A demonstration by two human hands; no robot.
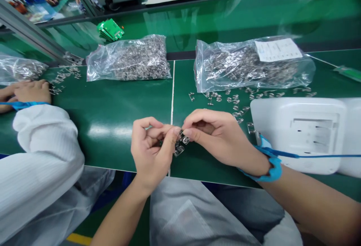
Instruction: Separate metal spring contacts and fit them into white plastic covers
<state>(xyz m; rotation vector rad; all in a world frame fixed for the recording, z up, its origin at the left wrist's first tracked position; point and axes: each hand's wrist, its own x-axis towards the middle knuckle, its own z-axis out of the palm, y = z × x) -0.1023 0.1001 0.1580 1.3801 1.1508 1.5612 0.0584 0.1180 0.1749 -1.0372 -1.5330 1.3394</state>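
Springs in hand: a small bunch of metal wire springs (179,149) is held between the two hands, just right of the white seam (173,95) and nearer the table's (113,103) near edge than its far edge.
Left fingers: thumb and forefinger of the left hand (150,144) are pinched on the bunch from its left side; the other fingers are curled in.
Right fingers: thumb and forefinger of the right hand (225,140) are pressed together at the upper right of the same bunch; their exact contact is partly hidden.
Springs out of bags: loose springs (236,101) lie singly and in small groups beyond the right hand, toward the far edge.
Springs in bags: the left bag (131,63) and right bag (237,69), both along the far edge, look well filled, so by judgement most springs are unhandled; whether any are finished cannot be told.
Room to the left: open green surface lies between the left hand and the co-worker's hand (35,91).
Room to the right: tighter, as the white housing (299,137) sits just beside the blue wrist strap (275,169), whose cord (313,156) crosses it.
Near edge: close below both hands, with the left forearm reaching over it.
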